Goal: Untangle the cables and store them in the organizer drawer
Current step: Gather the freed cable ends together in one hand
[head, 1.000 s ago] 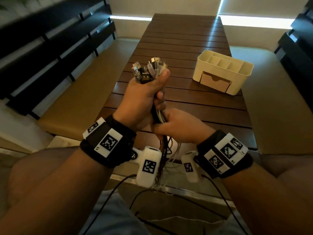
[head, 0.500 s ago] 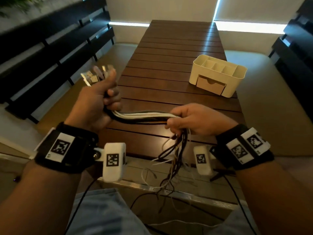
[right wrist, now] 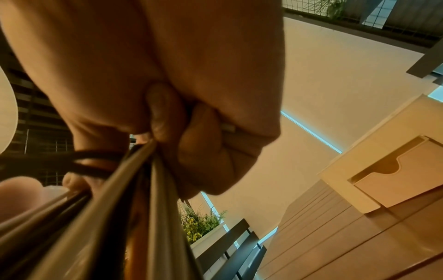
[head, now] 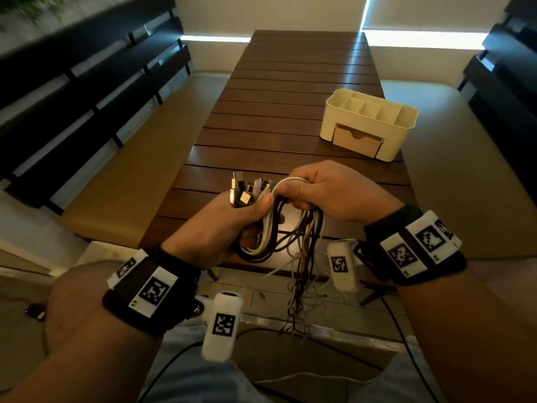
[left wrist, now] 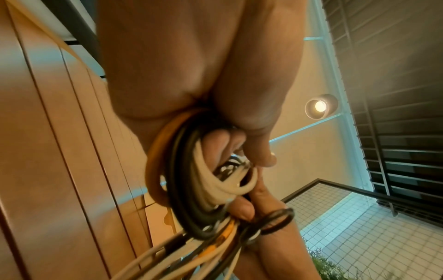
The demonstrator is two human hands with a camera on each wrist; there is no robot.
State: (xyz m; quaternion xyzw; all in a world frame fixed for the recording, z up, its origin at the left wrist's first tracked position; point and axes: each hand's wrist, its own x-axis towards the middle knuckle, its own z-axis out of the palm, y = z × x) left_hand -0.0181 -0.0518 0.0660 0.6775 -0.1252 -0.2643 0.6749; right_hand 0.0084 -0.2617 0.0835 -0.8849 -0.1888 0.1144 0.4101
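Observation:
A bundle of black, white and orange cables (head: 276, 231) is folded into a loop above the near end of the table. My left hand (head: 229, 228) grips the bundle just below its metal plug ends (head: 247, 190), which stick up. My right hand (head: 322, 193) grips the top of the fold, close beside the left. Loose cable tails (head: 299, 289) hang down past the table edge. The left wrist view shows the looped cables (left wrist: 203, 181) under my curled fingers (left wrist: 258, 147). The right wrist view shows the cables (right wrist: 134, 189) running out of my fist (right wrist: 203, 136). The cream organizer (head: 369, 123) stands far right, its drawer (head: 357, 142) closed.
The slatted brown table (head: 290, 91) runs away from me, with tan bench cushions (head: 136, 158) on both sides. Dark slatted backrests (head: 72, 91) flank the benches. Thin black leads (head: 401, 335) from the wrist cameras cross my lap.
My hands, spread apart with the cables stretched between them half a second ago, have come together. The bundle is now folded over into a loop at the table's near end.

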